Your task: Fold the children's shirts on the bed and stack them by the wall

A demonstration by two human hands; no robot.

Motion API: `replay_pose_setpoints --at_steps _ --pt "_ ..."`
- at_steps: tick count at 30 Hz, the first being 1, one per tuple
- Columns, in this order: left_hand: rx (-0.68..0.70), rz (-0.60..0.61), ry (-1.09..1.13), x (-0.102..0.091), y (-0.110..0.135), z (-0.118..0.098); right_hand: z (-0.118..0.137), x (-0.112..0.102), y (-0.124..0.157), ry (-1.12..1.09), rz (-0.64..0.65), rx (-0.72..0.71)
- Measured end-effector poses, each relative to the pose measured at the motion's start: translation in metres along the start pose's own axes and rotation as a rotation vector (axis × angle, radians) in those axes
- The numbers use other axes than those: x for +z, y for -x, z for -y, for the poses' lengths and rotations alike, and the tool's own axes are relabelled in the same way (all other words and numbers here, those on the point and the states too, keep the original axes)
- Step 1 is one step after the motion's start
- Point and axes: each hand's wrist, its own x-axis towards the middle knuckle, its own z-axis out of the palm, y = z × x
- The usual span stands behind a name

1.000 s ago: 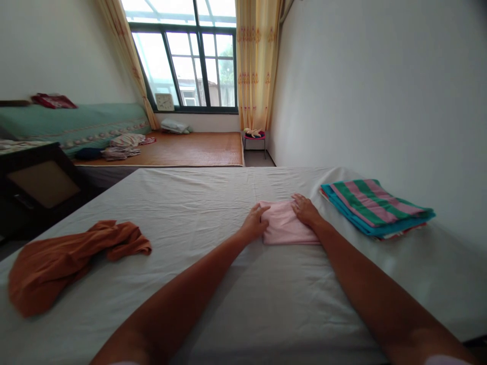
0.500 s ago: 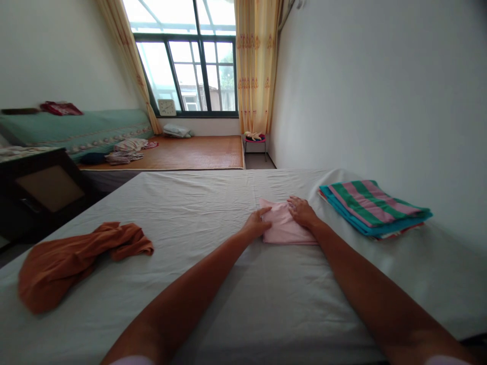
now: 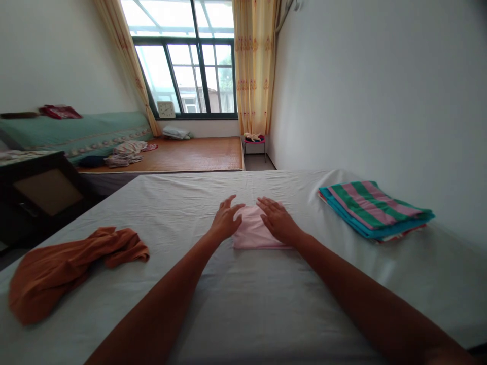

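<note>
A folded pink cloth (image 3: pixel 253 234) lies flat on the pale bedsheet (image 3: pixel 251 304), in front of me. At its left edge is my left hand (image 3: pixel 227 219), open, with the fingers apart and curved. My right hand (image 3: pixel 279 220) is over the cloth's right part, open, fingers stretched out and hiding some of it; whether the palm touches it I cannot tell. To the left lies a crumpled rust-brown garment (image 3: pixel 76 268). On the right sits a folded stack of cloths with a green-and-pink striped piece (image 3: pixel 375 203) on top.
A white wall (image 3: pixel 373 101) runs along the right side. Beyond the bed's far edge is another bed with a brown mat (image 3: pixel 198 154) and several clothes. A dark cabinet (image 3: pixel 41 187) stands at the left. A small pink stool (image 3: pixel 254 140) is near the curtain.
The pink cloth has shifted left, and both hands have moved left with it. My left hand's fingers have come off the cloth and spread.
</note>
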Motion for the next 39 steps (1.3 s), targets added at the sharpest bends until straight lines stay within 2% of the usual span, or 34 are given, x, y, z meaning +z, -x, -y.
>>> replay_pose_setpoints --at_steps 1,3,6,11,16,19,21,23,25,27,28,30,33,39 --pt "0.067 0.026 -0.038 0.006 0.001 -0.004 0.009 0.006 0.001 -0.013 0.072 -0.009" --pt "0.139 0.151 -0.08 0.021 0.005 -0.011 0.019 0.019 0.006 -0.03 0.214 0.042" --pt "0.113 0.28 -0.149 0.035 0.012 -0.016 0.015 0.032 0.013 -0.005 0.357 0.18" --pt "0.015 0.31 -0.214 0.035 0.018 -0.013 -0.013 0.031 0.016 0.064 0.415 0.285" --pt "-0.018 0.306 -0.219 0.036 0.019 -0.01 -0.033 0.023 0.015 0.082 0.442 0.402" --pt "-0.017 0.301 -0.221 0.039 0.019 -0.008 -0.037 0.021 0.015 0.1 0.429 0.435" --pt "-0.007 0.287 -0.226 0.041 0.019 -0.007 -0.033 0.019 0.015 0.136 0.367 0.421" --pt "0.004 0.271 -0.228 0.043 0.02 -0.006 -0.027 0.018 0.015 0.16 0.28 0.327" --pt "0.009 0.259 -0.225 0.043 0.02 -0.006 -0.02 0.018 0.014 0.131 0.24 0.166" --pt "0.01 0.253 -0.218 0.043 0.021 -0.008 -0.017 0.02 0.014 0.068 0.277 0.058" --pt "0.004 0.252 -0.216 0.043 0.021 -0.009 -0.017 0.022 0.014 0.048 0.307 0.058" --pt "-0.03 0.249 -0.216 0.042 0.021 -0.011 -0.023 0.027 0.014 0.05 0.348 0.143" --pt "-0.097 0.249 -0.218 0.04 0.022 -0.014 -0.039 0.034 0.017 0.093 0.339 0.305" --pt "-0.106 0.254 -0.192 0.038 0.024 -0.016 -0.057 0.047 0.025 0.144 0.16 0.487"
